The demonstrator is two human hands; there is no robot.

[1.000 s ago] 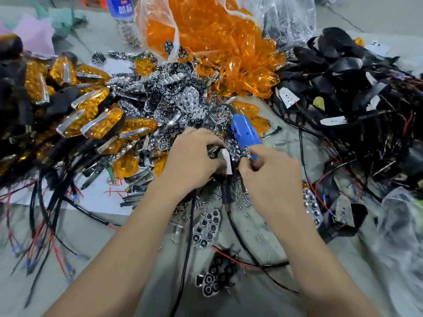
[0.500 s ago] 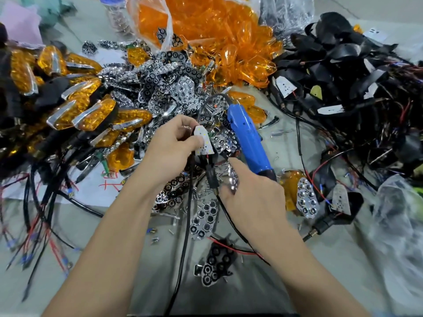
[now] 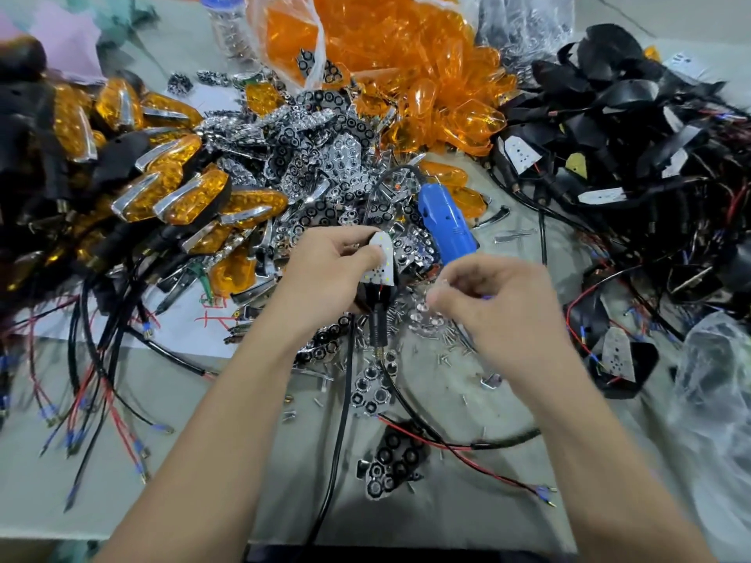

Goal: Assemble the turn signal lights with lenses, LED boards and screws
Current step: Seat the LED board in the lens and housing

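My left hand [image 3: 325, 274] grips a black turn signal housing [image 3: 376, 297] with a white LED board [image 3: 382, 258] lying face up on it, held above the pile at the centre. A wired stalk hangs down from the housing. My right hand [image 3: 500, 310] hovers just right of it with fingers curled; the lower end of the blue electric screwdriver [image 3: 445, 221] runs into that hand. Thumb and forefinger are pressed together near the housing; what they pinch is too blurred to tell. Loose screws [image 3: 451, 345] lie beneath.
A heap of chrome reflectors [image 3: 317, 156] lies behind the hands, with an open bag of orange lenses [image 3: 386, 54] beyond it. Assembled amber lights [image 3: 179, 193] fill the left. Black housings with wires [image 3: 630, 128] crowd the right. Single reflectors [image 3: 372, 390] and cables lie in front.
My hands have come apart from the pile. The left hand turned the housing so the LED board faces up. The right hand rose beside it with the screwdriver.
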